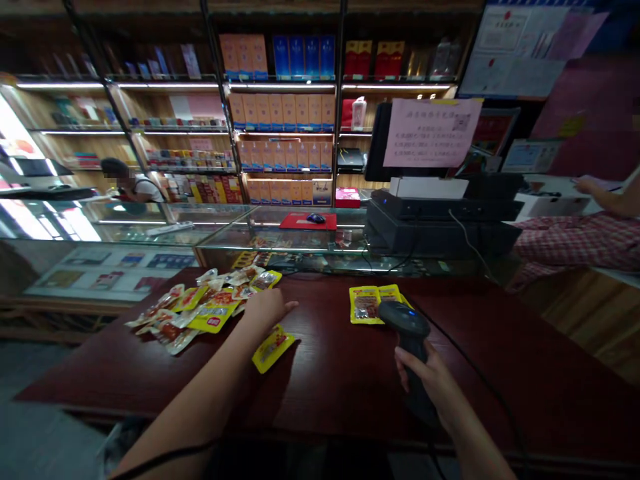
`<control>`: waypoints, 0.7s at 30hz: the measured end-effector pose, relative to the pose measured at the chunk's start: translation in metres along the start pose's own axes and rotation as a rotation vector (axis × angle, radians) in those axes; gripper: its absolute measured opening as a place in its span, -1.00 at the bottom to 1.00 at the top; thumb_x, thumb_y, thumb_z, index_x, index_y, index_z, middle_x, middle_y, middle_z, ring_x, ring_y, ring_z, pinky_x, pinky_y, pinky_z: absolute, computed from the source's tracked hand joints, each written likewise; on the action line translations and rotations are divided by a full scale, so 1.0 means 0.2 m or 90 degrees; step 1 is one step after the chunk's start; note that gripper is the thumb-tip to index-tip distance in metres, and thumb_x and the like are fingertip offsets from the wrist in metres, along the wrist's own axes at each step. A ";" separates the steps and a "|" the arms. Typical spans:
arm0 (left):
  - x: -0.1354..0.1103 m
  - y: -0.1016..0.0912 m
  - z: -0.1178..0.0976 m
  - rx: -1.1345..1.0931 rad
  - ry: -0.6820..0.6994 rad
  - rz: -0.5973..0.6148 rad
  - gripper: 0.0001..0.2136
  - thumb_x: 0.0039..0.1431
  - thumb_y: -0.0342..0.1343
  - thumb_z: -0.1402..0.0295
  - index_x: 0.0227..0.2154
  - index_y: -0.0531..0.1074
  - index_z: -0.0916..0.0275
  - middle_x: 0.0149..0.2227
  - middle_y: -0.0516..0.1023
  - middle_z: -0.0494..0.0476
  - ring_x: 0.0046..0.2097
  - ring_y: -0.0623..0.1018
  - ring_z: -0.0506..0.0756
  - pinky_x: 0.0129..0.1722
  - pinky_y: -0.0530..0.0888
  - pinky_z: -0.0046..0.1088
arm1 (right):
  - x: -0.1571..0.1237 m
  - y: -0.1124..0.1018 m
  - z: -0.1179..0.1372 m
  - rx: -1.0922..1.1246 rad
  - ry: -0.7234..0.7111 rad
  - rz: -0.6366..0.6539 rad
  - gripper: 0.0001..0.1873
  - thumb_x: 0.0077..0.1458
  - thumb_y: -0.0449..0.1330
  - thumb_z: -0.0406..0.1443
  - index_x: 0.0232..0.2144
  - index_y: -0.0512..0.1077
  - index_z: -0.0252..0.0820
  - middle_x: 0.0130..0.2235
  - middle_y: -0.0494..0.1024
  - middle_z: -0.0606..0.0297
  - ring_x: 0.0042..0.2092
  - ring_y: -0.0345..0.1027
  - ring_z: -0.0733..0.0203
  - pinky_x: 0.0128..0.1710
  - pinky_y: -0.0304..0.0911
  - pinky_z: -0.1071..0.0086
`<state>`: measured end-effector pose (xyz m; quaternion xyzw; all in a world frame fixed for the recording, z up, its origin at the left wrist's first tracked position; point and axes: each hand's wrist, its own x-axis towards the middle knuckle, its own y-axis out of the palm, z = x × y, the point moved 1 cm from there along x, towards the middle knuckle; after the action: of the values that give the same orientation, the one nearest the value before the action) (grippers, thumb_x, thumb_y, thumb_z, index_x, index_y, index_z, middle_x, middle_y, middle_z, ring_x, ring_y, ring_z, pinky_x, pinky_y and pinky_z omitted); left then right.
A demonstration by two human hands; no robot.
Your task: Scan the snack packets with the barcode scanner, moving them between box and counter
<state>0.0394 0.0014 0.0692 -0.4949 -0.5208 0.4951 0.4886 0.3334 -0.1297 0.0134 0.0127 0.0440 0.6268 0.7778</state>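
Observation:
My left hand (267,307) is over the right edge of a pile of snack packets (173,327), its thumb stuck out to the right and holding nothing that I can see; its other fingers are mostly hidden. Just beyond it lies a packet with a yellow border (267,280). A single yellow packet (273,348) lies below the wrist, partly behind the forearm. In my right hand (425,370) is a black barcode scanner (407,323), gripped by its handle. The scanner's head partly overlaps yellow-edged packets (365,305) lying on the dark red table (325,373).
A cable (470,353) runs along the table's right side. Behind stand a glass counter (235,230), a red mouse pad (293,221) and a monitor (377,143) with a pink notice. Another person's checked sleeve (585,243) is at the right; a second person (147,190) is far left.

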 end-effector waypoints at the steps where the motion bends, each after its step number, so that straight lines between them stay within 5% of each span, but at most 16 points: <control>1: -0.04 0.00 0.08 0.017 -0.020 0.015 -0.43 0.03 -0.03 -0.09 -0.20 0.46 0.38 -0.17 0.51 0.51 -0.10 0.51 0.33 -0.16 0.38 -0.23 | 0.00 0.02 0.00 0.001 0.003 0.006 -0.60 -0.20 0.33 -0.09 -0.44 0.24 -0.15 -0.63 0.35 0.49 -0.67 0.18 0.37 -0.72 0.14 0.49; 6: -0.21 0.06 0.32 -0.014 -0.088 0.070 -0.34 -0.04 0.03 -0.10 -0.06 0.35 0.42 -0.16 0.50 0.52 -0.07 0.49 0.37 -0.11 0.37 -0.16 | 0.02 0.20 0.02 -0.007 0.019 0.052 -0.60 -0.21 0.32 -0.08 -0.45 0.25 -0.15 -0.64 0.33 0.50 -0.68 0.16 0.38 -0.72 0.12 0.49; 10: -0.25 0.14 0.38 -0.238 0.099 -0.018 -0.34 -0.33 0.34 0.18 -0.05 0.36 0.21 0.05 0.39 0.36 0.14 0.32 0.31 0.13 0.18 -0.22 | 0.02 0.36 0.02 -0.009 0.019 0.125 -0.60 -0.19 0.32 -0.08 -0.43 0.23 -0.15 -0.64 0.34 0.50 -0.67 0.17 0.38 -0.72 0.13 0.49; 13: -0.22 0.22 0.42 -0.444 0.205 0.015 -0.27 -0.56 0.41 0.20 -0.13 0.42 0.12 0.13 0.32 0.27 0.22 0.20 0.33 0.19 0.07 -0.23 | 0.01 0.47 0.01 0.007 0.022 0.166 -0.60 -0.18 0.32 -0.09 -0.43 0.22 -0.15 -0.64 0.34 0.50 -0.67 0.17 0.38 -0.72 0.12 0.50; 17: -0.18 0.30 0.47 -0.478 0.229 0.076 -0.25 -0.52 0.37 0.06 -0.10 0.40 0.15 0.21 0.20 0.31 0.27 0.05 0.40 0.20 -0.03 -0.12 | 0.02 0.61 0.00 0.026 0.035 0.212 -0.60 -0.16 0.32 -0.11 -0.38 0.22 -0.14 -0.63 0.36 0.50 -0.67 0.17 0.38 -0.72 0.13 0.51; 21: -0.15 0.32 0.47 -0.466 0.283 0.080 -0.31 -0.50 0.39 0.13 -0.13 0.42 0.11 0.15 0.28 0.29 0.21 0.19 0.40 0.18 0.05 -0.14 | 0.06 0.72 -0.02 0.061 0.036 0.269 -0.63 -0.13 0.30 -0.15 -0.37 0.22 -0.16 -0.62 0.36 0.51 -0.66 0.16 0.40 -0.72 0.13 0.53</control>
<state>-0.0517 -0.0313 0.0022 -0.7609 -0.5132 0.1875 0.3500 0.1955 -0.0882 0.0197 0.0411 0.0921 0.7732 0.6261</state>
